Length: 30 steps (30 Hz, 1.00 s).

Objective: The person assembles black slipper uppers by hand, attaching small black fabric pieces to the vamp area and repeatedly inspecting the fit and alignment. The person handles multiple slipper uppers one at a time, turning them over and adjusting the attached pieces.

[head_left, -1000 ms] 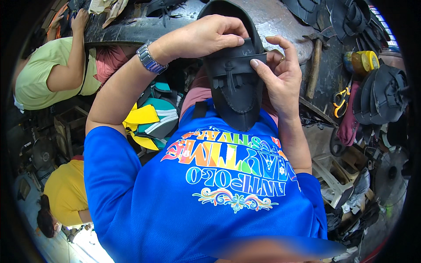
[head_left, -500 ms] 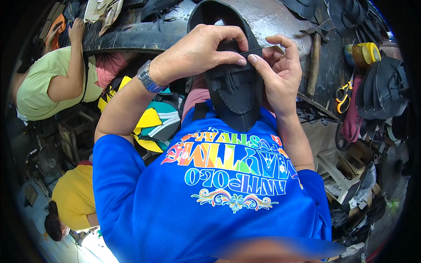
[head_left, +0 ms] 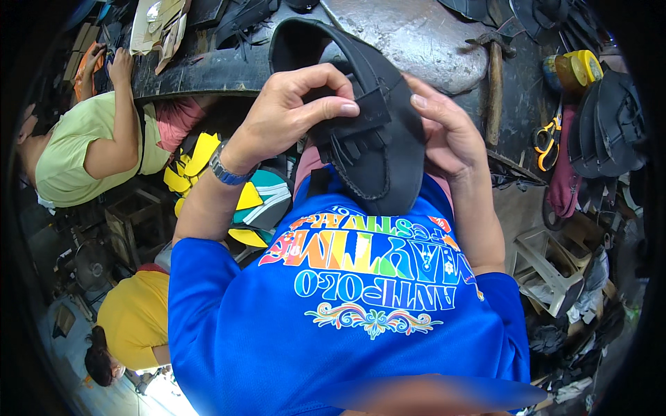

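Observation:
A black loafer-style shoe upper (head_left: 399,170) is tilted in front of my chest, its rounded toe pointing down toward me. It has a stitched toe seam, a strap across the instep and a small fringe (head_left: 357,145) below the strap. My left hand (head_left: 295,107) pinches the strap at its left part between thumb and fingers. Along the upper's right side, my right hand (head_left: 451,132) holds the edge with bent fingers, some of them hidden. Beyond my hands, the open heel collar (head_left: 277,48) reaches over the bench.
A hammer (head_left: 494,97) lies on the dark bench (head_left: 201,69), beside a shiny worn metal-like surface (head_left: 409,41). Orange-handled scissors (head_left: 548,144), a yellow-lidded jar (head_left: 579,71) and stacked black uppers (head_left: 603,132) are at right. Yellow and green pieces (head_left: 260,197) lie left. Two people work at left.
The upper has turned, with its heel swinging left and its toe slightly right. My right hand has left the strap and moved to the upper's right side; my left hand has shifted left and down.

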Available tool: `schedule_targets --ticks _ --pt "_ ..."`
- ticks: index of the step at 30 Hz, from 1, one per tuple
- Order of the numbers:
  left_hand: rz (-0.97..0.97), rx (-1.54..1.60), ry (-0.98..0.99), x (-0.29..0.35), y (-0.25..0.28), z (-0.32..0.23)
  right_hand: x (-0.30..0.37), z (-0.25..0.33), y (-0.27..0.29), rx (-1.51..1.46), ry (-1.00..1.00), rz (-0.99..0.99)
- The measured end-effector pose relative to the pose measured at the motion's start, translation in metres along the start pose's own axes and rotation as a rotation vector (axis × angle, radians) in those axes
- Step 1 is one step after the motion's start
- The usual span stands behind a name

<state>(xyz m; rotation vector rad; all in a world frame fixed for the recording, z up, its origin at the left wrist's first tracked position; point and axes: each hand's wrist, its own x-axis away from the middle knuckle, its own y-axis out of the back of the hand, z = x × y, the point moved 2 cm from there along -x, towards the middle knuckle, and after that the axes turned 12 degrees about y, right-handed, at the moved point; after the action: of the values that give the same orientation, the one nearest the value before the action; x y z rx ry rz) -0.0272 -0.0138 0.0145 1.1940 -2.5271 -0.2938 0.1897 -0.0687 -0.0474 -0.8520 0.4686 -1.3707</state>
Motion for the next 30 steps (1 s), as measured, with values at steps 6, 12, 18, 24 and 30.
schedule_targets --ticks 6,12,18,24,30 --pt "-0.093 0.08 0.067 0.011 -0.004 0.003 -0.005 -0.008 -0.013 0.233 0.025 -0.003" --pt "-0.231 -0.054 -0.019 0.011 -0.008 0.001 -0.002 -0.007 -0.026 0.416 0.256 0.003" --pt "-0.262 -0.061 -0.006 0.012 -0.01 0.002 0.0 -0.009 -0.026 0.475 0.272 0.007" --pt "-0.326 -0.093 -0.08 0.009 -0.013 0.002 -0.001 -0.009 -0.026 0.447 0.295 -0.023" --pt "-0.386 -0.047 -0.101 0.006 -0.017 0.004 0.001 -0.009 -0.028 0.487 0.29 -0.014"
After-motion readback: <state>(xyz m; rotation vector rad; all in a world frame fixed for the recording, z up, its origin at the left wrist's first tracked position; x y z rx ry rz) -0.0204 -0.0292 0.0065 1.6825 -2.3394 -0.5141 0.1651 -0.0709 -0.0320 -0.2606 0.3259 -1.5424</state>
